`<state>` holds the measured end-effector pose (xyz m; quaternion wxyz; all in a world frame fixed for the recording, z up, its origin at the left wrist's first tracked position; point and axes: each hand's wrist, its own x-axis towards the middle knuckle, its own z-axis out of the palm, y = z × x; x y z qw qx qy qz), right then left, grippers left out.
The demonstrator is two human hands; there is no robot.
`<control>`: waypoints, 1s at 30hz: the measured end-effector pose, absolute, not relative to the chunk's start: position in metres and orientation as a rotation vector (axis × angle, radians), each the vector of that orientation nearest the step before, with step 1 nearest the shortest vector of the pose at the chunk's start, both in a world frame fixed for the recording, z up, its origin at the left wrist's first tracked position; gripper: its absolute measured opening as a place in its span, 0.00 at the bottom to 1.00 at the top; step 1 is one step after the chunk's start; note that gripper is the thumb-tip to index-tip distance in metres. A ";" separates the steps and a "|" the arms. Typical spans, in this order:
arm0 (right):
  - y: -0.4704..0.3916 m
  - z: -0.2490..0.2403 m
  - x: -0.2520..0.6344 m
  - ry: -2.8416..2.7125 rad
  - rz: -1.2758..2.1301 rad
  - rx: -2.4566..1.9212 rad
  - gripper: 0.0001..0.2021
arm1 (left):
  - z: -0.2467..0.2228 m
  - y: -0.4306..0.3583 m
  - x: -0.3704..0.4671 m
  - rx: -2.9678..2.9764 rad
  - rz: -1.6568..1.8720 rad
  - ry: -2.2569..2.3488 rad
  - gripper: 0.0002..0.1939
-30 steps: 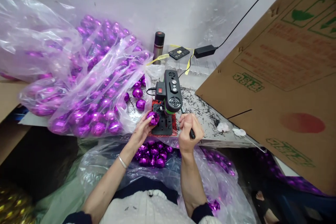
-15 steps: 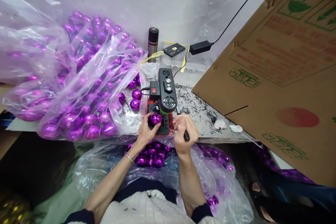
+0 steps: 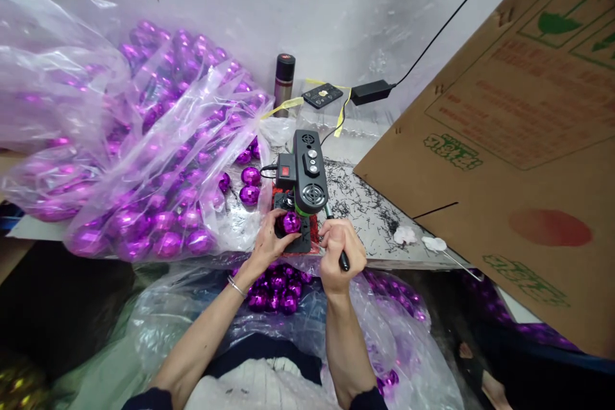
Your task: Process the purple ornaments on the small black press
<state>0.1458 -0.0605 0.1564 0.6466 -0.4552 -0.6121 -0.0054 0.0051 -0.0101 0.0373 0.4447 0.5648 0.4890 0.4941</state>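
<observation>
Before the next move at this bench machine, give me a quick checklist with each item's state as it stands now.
1. Ball in hand: ok. The left hand has its fingers and thumb around the purple ball.
2. Lever in hand: ok. The right hand grips the black handle.
3. Ball lined up under the machine: cannot tell. The underside of its head is hidden.
4. Power on: cannot tell. The red switch shows, but not its setting.
5. Bench swept: not ok. Dark shavings lie scattered right of the machine.
</observation>
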 end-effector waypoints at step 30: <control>-0.055 0.089 0.138 -1.279 -0.163 -0.970 0.21 | 0.026 -0.010 0.014 1.390 1.200 1.167 0.33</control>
